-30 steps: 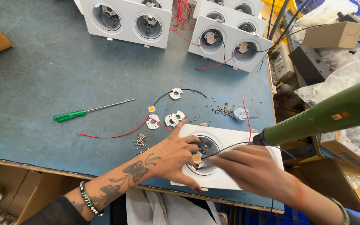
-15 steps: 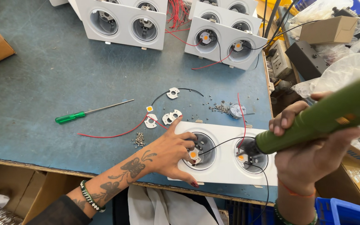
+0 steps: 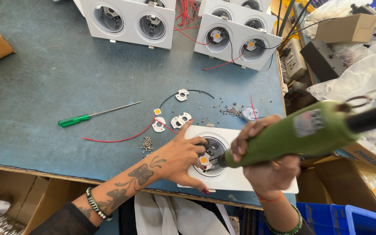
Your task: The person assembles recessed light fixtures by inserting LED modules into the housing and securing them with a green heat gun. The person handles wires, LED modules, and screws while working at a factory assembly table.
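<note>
A white twin downlight housing lies at the near edge of the blue-grey table. My left hand rests on its left side, fingertips pinching a small LED chip inside the left round opening. My right hand grips a green electric screwdriver, whose tip points into that same opening beside the chip. The housing's right opening is hidden behind my right hand and the tool.
A green-handled screwdriver, red wire, white LED holders and a pile of small screws lie left of the housing. More white twin housings stand at the back. Boxes and plastic bags crowd the right side.
My right hand has swung the green electric screwdriver from the right opening over to the left opening. The left hand stayed on the housing.
</note>
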